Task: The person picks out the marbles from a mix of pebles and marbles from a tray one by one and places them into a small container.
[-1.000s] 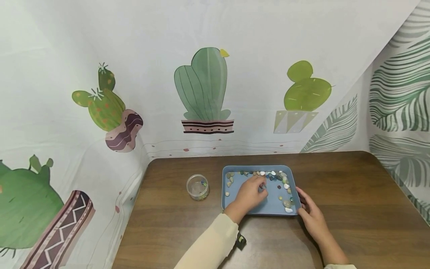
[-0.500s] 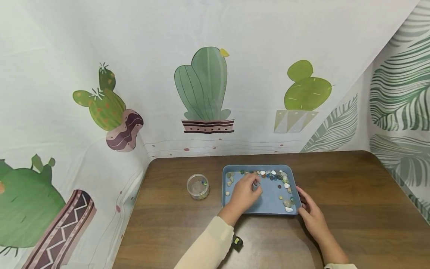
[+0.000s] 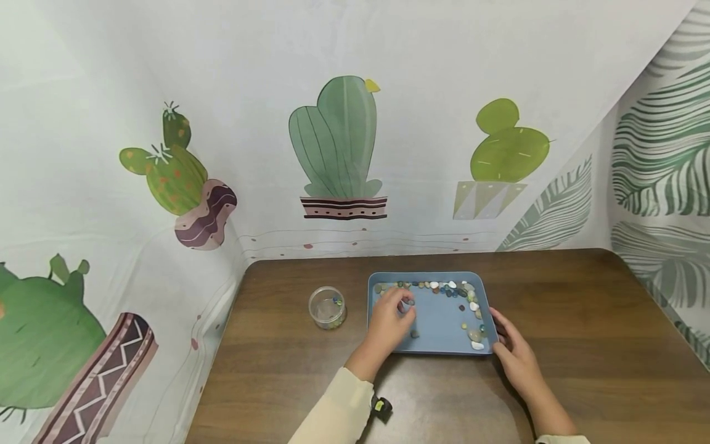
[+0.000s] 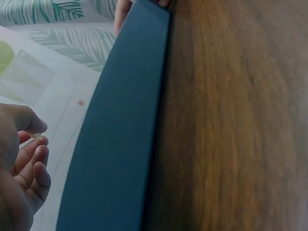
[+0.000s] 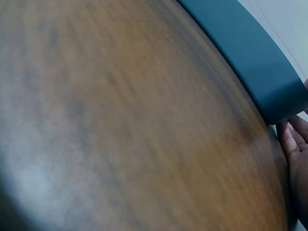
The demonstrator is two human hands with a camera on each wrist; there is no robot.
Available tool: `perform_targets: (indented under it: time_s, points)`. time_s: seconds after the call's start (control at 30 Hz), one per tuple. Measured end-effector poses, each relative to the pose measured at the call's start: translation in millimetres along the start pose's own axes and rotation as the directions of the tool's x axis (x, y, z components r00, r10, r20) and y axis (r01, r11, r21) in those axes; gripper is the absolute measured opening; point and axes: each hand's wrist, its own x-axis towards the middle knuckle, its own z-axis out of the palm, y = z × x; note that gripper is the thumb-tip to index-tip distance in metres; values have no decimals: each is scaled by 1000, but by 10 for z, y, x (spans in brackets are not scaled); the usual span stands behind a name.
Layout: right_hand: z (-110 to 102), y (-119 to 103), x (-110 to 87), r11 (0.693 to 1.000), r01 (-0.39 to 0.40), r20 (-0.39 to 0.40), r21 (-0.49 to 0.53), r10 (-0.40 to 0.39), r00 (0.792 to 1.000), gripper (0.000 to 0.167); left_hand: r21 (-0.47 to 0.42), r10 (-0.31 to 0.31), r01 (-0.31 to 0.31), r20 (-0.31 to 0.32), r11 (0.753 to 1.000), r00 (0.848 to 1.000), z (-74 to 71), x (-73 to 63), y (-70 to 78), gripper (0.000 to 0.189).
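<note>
A blue rectangular tray (image 3: 444, 353) lies on the table, with several pebbles and glass stones (image 3: 434, 285) along its far and right sides. Over its left half, my left hand (image 3: 388, 320) pinches a small stone (image 3: 409, 302) between thumb and finger. In the left wrist view a pale sliver (image 4: 36, 136) shows between the fingertips of that hand, most of it hidden. One dark pebble (image 3: 414, 333) lies on the tray floor just right of the hand. My right hand (image 3: 517, 351) holds the tray's right side near its front corner, thumb at the rim, fingers along the outer wall.
Left of the tray stands a round clear jar (image 3: 327, 308) without a lid, with several coloured marbles inside. The wooden table (image 3: 266, 370) meets a white cloth backdrop (image 3: 421, 185) printed with cacti and leaves.
My left hand has moved left across the tray with the stone between its fingers. The dark pebble near the tray's front has come into view. My right hand stays at the tray.
</note>
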Motion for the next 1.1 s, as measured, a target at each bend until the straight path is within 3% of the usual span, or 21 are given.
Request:
perform_targets:
  time_s: [0.37,0.83,1.0,1.1]
  points:
    - [-3,9,-4,1000,1,5,5,-1,1000,71,-61,30,-39,-138,997,990,-246,-127,-106,20]
    - [-13,-33,-2,999,-34,11,-4,34,999,69,-123,-85,60,-207,991,975,-630,-189,-247,18]
    - [-11,-43,5,999,-44,14,-5,44,999,69,-126,-150,123,-240,984,959,-759,-231,-296,17]
    - [-9,-43,-1,999,-40,14,-3,40,999,69,-123,-153,123,-271,985,950,-828,-255,-343,17]
